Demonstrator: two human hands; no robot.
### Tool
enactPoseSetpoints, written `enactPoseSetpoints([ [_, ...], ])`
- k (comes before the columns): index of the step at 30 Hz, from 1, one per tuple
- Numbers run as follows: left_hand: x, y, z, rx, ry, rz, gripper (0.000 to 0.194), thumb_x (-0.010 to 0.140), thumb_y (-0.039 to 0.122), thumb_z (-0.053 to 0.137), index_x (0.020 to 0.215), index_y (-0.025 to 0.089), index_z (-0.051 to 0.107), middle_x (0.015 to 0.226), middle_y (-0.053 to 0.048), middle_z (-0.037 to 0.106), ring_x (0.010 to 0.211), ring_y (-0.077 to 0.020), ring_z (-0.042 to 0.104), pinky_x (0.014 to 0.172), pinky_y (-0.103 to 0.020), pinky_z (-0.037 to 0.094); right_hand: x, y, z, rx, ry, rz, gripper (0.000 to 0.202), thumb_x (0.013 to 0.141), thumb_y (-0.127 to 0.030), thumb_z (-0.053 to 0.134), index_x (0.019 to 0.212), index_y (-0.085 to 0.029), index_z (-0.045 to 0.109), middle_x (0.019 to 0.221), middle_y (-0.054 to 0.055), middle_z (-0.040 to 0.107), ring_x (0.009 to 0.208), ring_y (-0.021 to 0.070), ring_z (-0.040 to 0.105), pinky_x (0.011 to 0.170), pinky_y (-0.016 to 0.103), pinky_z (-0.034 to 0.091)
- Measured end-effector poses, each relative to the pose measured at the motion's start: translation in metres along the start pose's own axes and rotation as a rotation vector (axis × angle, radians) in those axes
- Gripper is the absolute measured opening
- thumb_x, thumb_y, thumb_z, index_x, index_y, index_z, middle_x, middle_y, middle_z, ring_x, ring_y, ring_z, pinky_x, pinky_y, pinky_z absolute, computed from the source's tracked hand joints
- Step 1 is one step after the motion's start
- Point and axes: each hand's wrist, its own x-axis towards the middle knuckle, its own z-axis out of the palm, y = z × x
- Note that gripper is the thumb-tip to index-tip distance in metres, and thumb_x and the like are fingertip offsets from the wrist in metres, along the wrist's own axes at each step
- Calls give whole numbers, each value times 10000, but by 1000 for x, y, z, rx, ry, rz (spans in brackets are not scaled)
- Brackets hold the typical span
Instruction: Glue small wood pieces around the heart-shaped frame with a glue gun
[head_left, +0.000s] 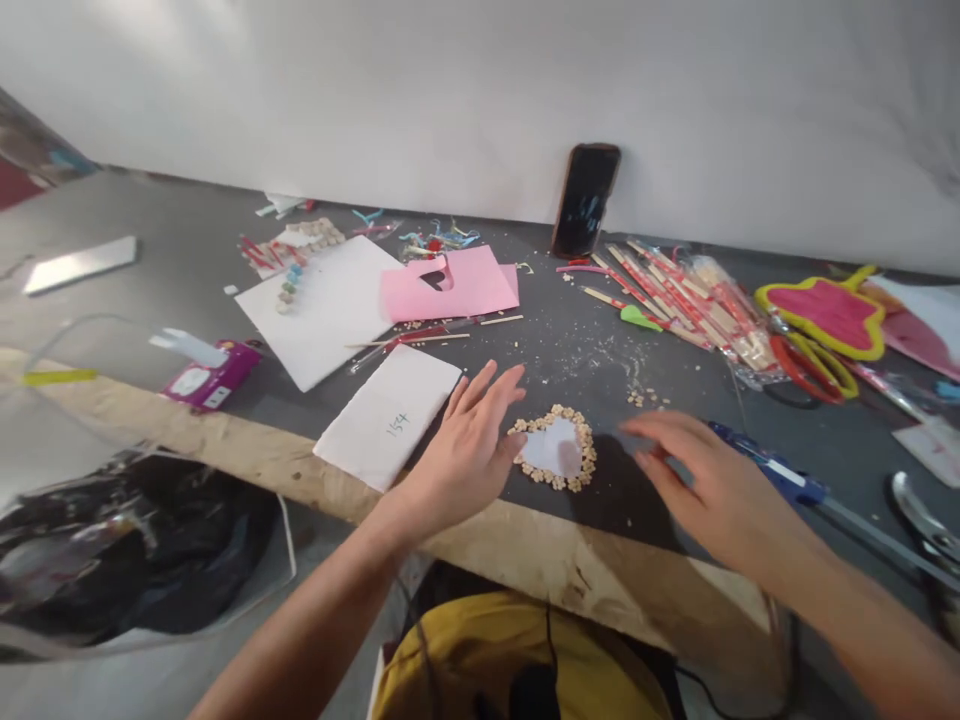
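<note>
On tbl. (187, 235), heart (553, 448); pt. & long axis unclear.

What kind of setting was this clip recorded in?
Probably a craft workbench: a heart-shaped piece edged with small wooden-looking bits, cut pink paper and a pair of scissors with red and yellow handles lie on the dark tabletop.

Heart-shaped piece (553, 448) on tabletop (480, 375); left hand (469, 440) beside it, phone (586, 200) behind it, glue gun (780, 470) right of it.
</note>
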Motion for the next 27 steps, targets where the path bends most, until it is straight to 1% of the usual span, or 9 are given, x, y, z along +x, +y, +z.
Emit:
enactPoseSetpoints([
  [2, 17, -1, -3, 12, -4, 45, 442, 916, 107, 380, 1354, 165, 379, 1338, -79, 568, 1448, -254, 200, 1164, -517, 228, 24, 8, 4, 57, -168, 66, 264, 908, -300, 443, 1077, -197, 617, 1112, 89, 667, 1006, 215, 642, 854, 359, 517],
  [3, 26, -3, -3, 19, -9, 63, 402, 898, 68, 369, 1275, 170, 462, 1314, -73, 584, 1428, -246, 255, 1161, -498, 245, 34, 11, 7, 66, -191, 85, 259, 906, -283, 437, 1060, -197, 627, 1077, 85, 684, 955, 208, 657, 811, 346, 526],
  [5, 40, -5, -1, -6, -24, 45, 352, 871, 41, 386, 1158, 175, 538, 1161, -63, 661, 1360, -236, 375, 1130, -466, 307, 49, 14, 13, 72, -210, 98, 239, 895, -254, 451, 1023, -203, 646, 1027, 75, 704, 908, 203, 668, 771, 332, 523],
  [7, 50, -7, 4, -34, -43, 13, 329, 859, 51, 420, 1136, 178, 544, 1018, -51, 701, 1283, -236, 455, 1087, -456, 357, 58, 13, 17, 72, -218, 91, 212, 881, -241, 482, 984, -215, 665, 1005, 64, 712, 898, 203, 668, 767, 326, 513],
  [9, 55, -8, 10, -47, -58, 4, 328, 855, 63, 439, 1150, 174, 532, 962, -42, 714, 1241, -241, 480, 1063, -462, 369, 61, 11, 20, 73, -222, 87, 200, 876, -237, 498, 960, -219, 678, 1006, 61, 714, 904, 206, 664, 772, 326, 502],
  [13, 56, -8, 19, -74, -108, 15, 338, 862, 62, 418, 1167, 174, 512, 943, -21, 728, 1185, -221, 516, 1059, -455, 355, 66, 6, 22, 88, -227, 75, 199, 879, -231, 502, 928, -215, 695, 976, 61, 714, 879, 200, 660, 755, 315, 491],
  [17, 55, -8, 22, -104, -144, -1, 350, 873, 75, 398, 1191, 186, 493, 949, -16, 731, 1160, -210, 542, 1051, -443, 358, 72, 3, 26, 109, -236, 39, 195, 869, -204, 508, 907, -209, 699, 958, 59, 703, 873, 188, 648, 764, 306, 485],
  [24, 54, -7, 22, -145, -157, -24, 339, 872, 96, 410, 1185, 189, 501, 945, -29, 731, 1181, -221, 539, 1025, -419, 392, 74, 1, 36, 98, -241, 25, 149, 823, -226, 588, 924, -198, 693, 1021, 80, 679, 947, 216, 614, 900, 378, 451],
  [27, 54, -8, 23, -154, -154, -19, 342, 867, 95, 415, 1182, 192, 505, 937, -28, 728, 1185, -220, 535, 1029, -416, 393, 74, 1, 39, 86, -235, 42, 145, 824, -242, 595, 919, -199, 695, 1042, 82, 674, 958, 224, 605, 915, 394, 440],
])
